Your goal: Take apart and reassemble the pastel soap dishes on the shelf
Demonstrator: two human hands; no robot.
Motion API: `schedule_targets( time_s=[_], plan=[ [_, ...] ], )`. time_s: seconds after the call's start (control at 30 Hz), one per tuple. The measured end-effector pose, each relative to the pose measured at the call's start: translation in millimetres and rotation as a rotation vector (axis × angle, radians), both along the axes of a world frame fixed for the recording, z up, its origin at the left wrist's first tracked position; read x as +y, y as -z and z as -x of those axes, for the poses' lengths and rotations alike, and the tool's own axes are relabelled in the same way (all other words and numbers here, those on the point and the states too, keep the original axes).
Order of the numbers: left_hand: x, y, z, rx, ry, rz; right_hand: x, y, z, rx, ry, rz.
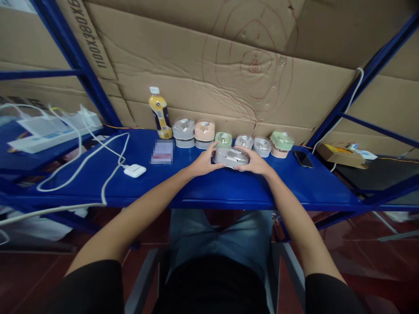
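Between my two hands is a grey oblong container with a clear lid, close above or on the blue tabletop. My left hand grips its left end, thumb at the front and fingers behind. Its right end is held by my right hand in the same way. Just behind stand similar small containers: a green one, a grey one partly covered by my right hand, and another grey one. Farther left are a grey stack and a peach stack; a green-and-peach stack stands to the right.
A yellow drink bottle stands at the back left, near a blurred-out card or packet. A white earphone case and looping white cables lie left. To the right are a phone and an opened carton.
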State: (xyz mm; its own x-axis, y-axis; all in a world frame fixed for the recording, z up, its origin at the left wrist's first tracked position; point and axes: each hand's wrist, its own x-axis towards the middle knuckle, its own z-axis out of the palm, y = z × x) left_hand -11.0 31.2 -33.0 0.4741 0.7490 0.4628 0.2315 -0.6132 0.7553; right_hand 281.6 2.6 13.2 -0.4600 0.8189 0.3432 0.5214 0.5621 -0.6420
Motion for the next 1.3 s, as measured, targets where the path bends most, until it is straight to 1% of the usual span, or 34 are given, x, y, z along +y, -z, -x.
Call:
schedule_targets(
  time_s=[0.23,0.3,0.37,0.43,0.47,0.6,0.63,0.7,0.8,0.9,1.07,1.2,1.3],
  plan=[
    [3,2.1,-3,0.007,-0.057,-0.034,7,5.1,-2,-0.015,0.057,-0.061],
    [4,3.3,-3,0.010,-0.079,-0.049,10,5.8,-5,-0.035,0.100,-0.092],
    [5,4.8,-3,0.026,-0.102,-0.064,12,4.6,-12,-0.051,0.183,-0.138],
    [4,5.6,-3,0.054,-0.124,-0.073,15,0.2,-21,-0.062,0.333,-0.193],
    [4,5.6,-3,0.073,-0.131,-0.074,17,-3.4,-26,-0.065,0.437,-0.217],
    [2,3.4,-6,0.141,-0.132,-0.078,26,-23.9,-38,-0.091,0.937,-0.240],
    [2,2.6,-7,0.150,-0.133,-0.081,29,-28.9,-38,-0.101,1.027,-0.234],
    [1,0.8,-7,0.159,-0.138,-0.089,36,-36.2,-34,-0.124,1.135,-0.222],
    [-1,-2.1,-7,0.178,-0.147,-0.095,45,-38.4,-24,-0.175,1.209,-0.170],
    [-3,-5.2,-7,0.210,-0.139,-0.091,50,-33.3,-18,-0.224,1.253,-0.117],
    [-4,-6.8,-8,0.231,-0.120,-0.115,50,-26.3,-17,-0.269,1.263,-0.069],
    [-3,-5.7,-8,0.228,-0.118,-0.117,53,-26.5,-15,-0.257,1.289,-0.076],
    [-3,-5.8,-7,0.226,-0.116,-0.112,53,-28.3,-14,-0.250,1.275,-0.062]
  ],
)
